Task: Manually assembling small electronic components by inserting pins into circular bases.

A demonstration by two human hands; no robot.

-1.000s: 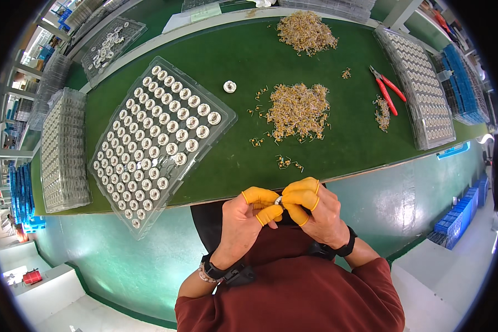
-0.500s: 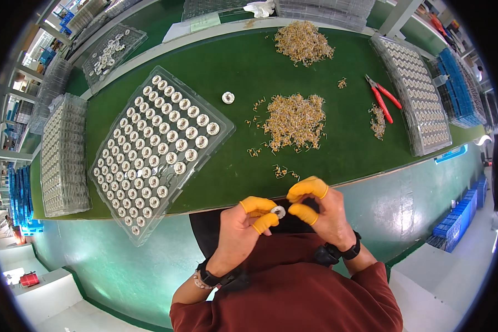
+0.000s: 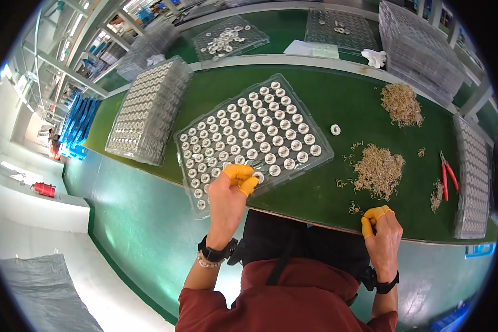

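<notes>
My left hand (image 3: 227, 202), in yellow finger cots, pinches a small round white ring-shaped part (image 3: 258, 177) over the near edge of the clear plastic tray (image 3: 322, 145). Rows of the same round parts with metallic centres fill that tray; my fingers hide some of them. At the table's front edge, my right hand (image 3: 384, 238) has its yellow-covered thumb and fingers closed together. Whatever they may hold is too small to make out. Just beyond those fingertips lie a few loose bent wire pieces (image 3: 354, 208), and behind them is a larger pile of yellowish wire-legged pieces (image 3: 379, 171).
One loose ring (image 3: 335, 130) lies right of the tray. A second pile (image 3: 401, 105) sits farther back. Red-handled pliers (image 3: 445, 176) and silvery wire bits (image 3: 436, 197) are at the right. Stacked filled trays stand left (image 3: 144, 113) and right (image 3: 472, 182).
My view has turned left. My left hand has carried the ring from in front of me to the tray; my right hand has moved away from it to the table edge, its fingers now closed.
</notes>
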